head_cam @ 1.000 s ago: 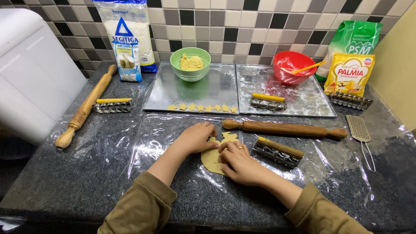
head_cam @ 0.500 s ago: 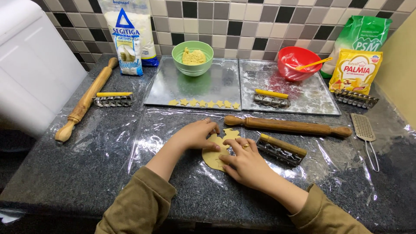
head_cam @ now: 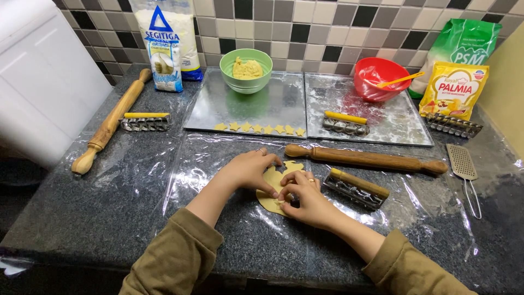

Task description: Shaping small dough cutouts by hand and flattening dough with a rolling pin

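Observation:
A flat sheet of yellow dough (head_cam: pixel 271 179) lies on clear plastic film on the dark granite counter (head_cam: pixel 98 202). My left hand (head_cam: pixel 250 170) rests on the dough's left side with fingers spread, pressing it down. My right hand (head_cam: pixel 303 200) pinches at the dough's lower right edge, fingertips closed on a small bit of dough. A row of several yellow star-shaped dough cutouts (head_cam: pixel 259 128) lies along the near edge of the left metal tray (head_cam: pixel 218 109).
A wooden rolling pin (head_cam: pixel 365 158) and a yellow-handled roller cutter (head_cam: pixel 356 188) lie just right of my hands. Another rolling pin (head_cam: pixel 112 121), more cutters (head_cam: pixel 145 121), a green bowl of dough (head_cam: pixel 246 69), a red bowl (head_cam: pixel 380 78), bags and a grater (head_cam: pixel 464 164) surround them.
My right hand has slid toward the lower right edge of the dough and curled its fingertips on it. The view has shifted slightly; my left hand stays on the dough.

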